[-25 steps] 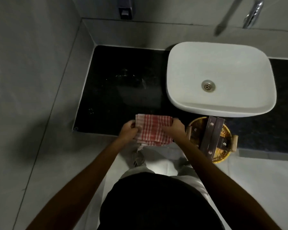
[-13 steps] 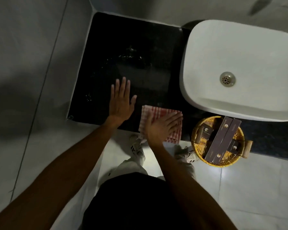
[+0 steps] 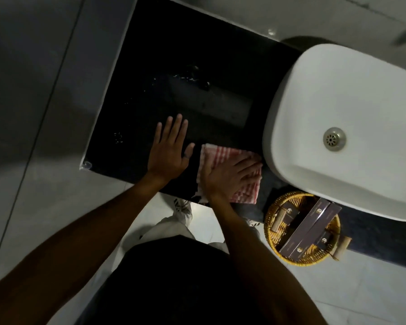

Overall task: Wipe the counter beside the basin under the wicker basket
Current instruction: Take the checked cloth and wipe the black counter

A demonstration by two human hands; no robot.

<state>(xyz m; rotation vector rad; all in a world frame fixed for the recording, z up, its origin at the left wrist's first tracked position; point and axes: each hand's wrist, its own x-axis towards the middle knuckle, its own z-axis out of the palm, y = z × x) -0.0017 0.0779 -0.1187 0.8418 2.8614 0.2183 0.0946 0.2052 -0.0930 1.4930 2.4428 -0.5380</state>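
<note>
The dark boxes [image 3: 311,228] bear small gold logos, too small to read.

The counter [image 3: 174,55] is black and shiny, with a thin white edge. The cloth [image 3: 223,156] at about 5 o'clock on it has red and white checks. The basin [image 3: 338,95] at 3 o'clock is plain white, with a grey metal drain [image 3: 334,139]. The wicker basket [image 3: 271,221] is golden yellow. Inside it lie dark brown boxes [image 3: 312,228] with small gold marks. The walls [image 3: 33,78] are grey.
</note>
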